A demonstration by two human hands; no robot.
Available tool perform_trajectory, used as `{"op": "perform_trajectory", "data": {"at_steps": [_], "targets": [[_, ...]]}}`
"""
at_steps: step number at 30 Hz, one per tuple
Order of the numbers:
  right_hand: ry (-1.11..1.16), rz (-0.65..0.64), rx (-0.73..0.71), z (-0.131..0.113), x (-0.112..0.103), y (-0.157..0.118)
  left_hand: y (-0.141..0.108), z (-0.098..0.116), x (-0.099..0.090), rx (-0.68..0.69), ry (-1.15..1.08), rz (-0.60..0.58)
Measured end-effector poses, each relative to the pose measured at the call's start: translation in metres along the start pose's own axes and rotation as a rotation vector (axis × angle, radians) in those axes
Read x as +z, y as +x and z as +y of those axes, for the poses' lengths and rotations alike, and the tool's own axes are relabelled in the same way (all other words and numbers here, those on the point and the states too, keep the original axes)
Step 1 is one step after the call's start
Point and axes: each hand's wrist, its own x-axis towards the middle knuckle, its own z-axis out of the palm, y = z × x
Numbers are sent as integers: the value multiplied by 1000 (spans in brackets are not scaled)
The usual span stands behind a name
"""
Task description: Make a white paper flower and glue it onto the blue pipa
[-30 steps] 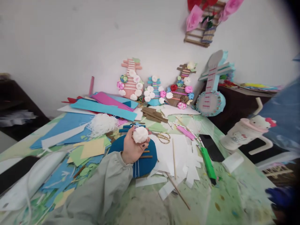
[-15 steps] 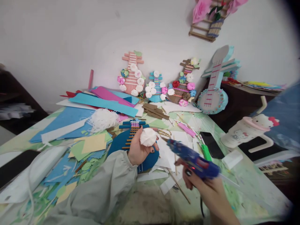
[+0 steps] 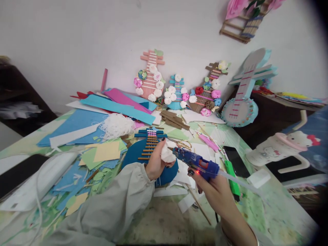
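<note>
My left hand (image 3: 155, 162) grips a white paper flower (image 3: 167, 153) between thumb and fingers. Wrapped round the handle of a blue hot glue gun (image 3: 196, 162) is my right hand (image 3: 210, 186); a small red light glows on the gun. The gun's nozzle is at the flower's right side; whether it touches I cannot tell. Beneath my left hand lies a dark blue lute-shaped piece (image 3: 133, 153) with brown sticks across its neck and front, partly hidden by the hand. Gold-handled scissors (image 3: 185, 145) lie just behind the gun.
Finished flowered lutes (image 3: 150, 83) lean on the wall. White string (image 3: 118, 126), coloured sheets (image 3: 118, 108) and paper scraps (image 3: 102, 160) lie on the left. A green utility knife (image 3: 232, 177), a phone (image 3: 236, 161) and a white cup (image 3: 275, 150) are on the right.
The glue gun has moved left, bringing its nozzle to the flower. My left hand has turned the flower toward the gun. The view has shifted slightly left.
</note>
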Motion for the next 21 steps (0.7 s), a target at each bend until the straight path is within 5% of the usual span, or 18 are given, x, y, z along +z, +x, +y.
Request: {"op": "perform_trajectory", "data": {"at_steps": [9, 21], "targets": [[-58, 52, -56, 4, -4, 0, 1, -3, 1, 23, -17, 112], [-126, 69, -57, 3, -9, 0, 2, -1, 2, 28, -92, 80]]}}
